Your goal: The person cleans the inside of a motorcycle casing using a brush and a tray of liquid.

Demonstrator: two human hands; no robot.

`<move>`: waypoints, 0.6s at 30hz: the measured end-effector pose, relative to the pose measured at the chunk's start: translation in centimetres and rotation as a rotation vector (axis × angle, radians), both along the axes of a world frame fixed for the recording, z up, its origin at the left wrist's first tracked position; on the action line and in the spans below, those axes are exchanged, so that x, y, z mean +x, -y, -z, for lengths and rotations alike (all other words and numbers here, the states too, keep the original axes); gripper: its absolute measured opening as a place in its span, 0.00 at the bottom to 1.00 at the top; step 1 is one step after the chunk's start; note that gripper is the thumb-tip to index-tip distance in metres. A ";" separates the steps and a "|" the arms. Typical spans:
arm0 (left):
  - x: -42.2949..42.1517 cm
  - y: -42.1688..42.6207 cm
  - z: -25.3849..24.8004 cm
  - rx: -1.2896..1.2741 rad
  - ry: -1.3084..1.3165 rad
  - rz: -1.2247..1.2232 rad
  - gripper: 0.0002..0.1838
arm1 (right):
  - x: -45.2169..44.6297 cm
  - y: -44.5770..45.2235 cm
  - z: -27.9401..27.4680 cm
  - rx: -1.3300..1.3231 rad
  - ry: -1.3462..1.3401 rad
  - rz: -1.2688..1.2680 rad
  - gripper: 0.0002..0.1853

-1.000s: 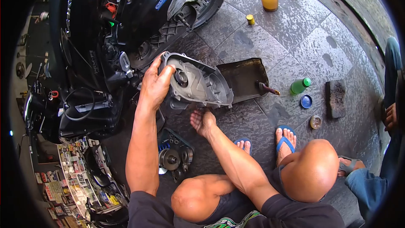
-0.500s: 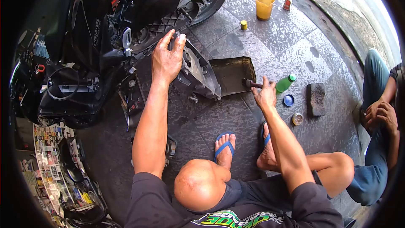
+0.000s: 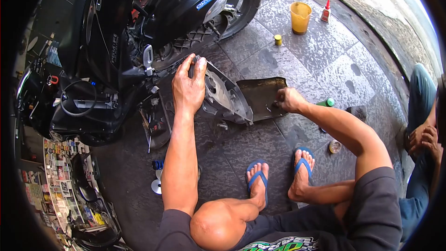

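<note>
A grey scooter engine cover [image 3: 227, 94] stands tilted on the tiled floor, its ribbed inside showing. My left hand [image 3: 189, 86] grips its upper end, thumb and fingers closed round the edge. Just right of the cover lies a shallow black tray [image 3: 254, 86] with dark residue in it. Over the tray's right side is my right hand [image 3: 292, 100], closed on a dark-handled brush [image 3: 278, 97]. Its bristles are mostly hidden and hard to make out.
A black scooter [image 3: 186, 24] stands at upper left. An amber jug [image 3: 300, 20], a red-capped bottle [image 3: 326, 11] and a yellow cap [image 3: 278, 40] are behind. A green bottle [image 3: 328, 102] and dark block [image 3: 357, 112] lie right, near a seated person [image 3: 422, 132].
My right hand has moved with the brush from the tray's right edge to over the tray, elbow swinging outward. My left hand stays on the cover. The view has shifted slightly.
</note>
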State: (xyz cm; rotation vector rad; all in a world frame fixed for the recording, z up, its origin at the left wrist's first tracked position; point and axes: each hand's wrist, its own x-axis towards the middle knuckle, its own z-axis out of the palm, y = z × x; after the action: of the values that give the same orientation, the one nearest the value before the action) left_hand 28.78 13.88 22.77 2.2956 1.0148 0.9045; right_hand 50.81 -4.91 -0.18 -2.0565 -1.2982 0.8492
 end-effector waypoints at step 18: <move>3.0 -2.0 -0.2 -0.104 -0.039 0.136 0.32 | -4.3 0.9 4.7 0.144 0.019 0.300 0.09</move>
State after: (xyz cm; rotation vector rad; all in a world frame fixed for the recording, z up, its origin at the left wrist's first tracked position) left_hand 31.79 15.90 22.99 2.2722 0.8881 0.7375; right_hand 46.50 -5.84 -4.88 -2.0788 -0.9948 0.5853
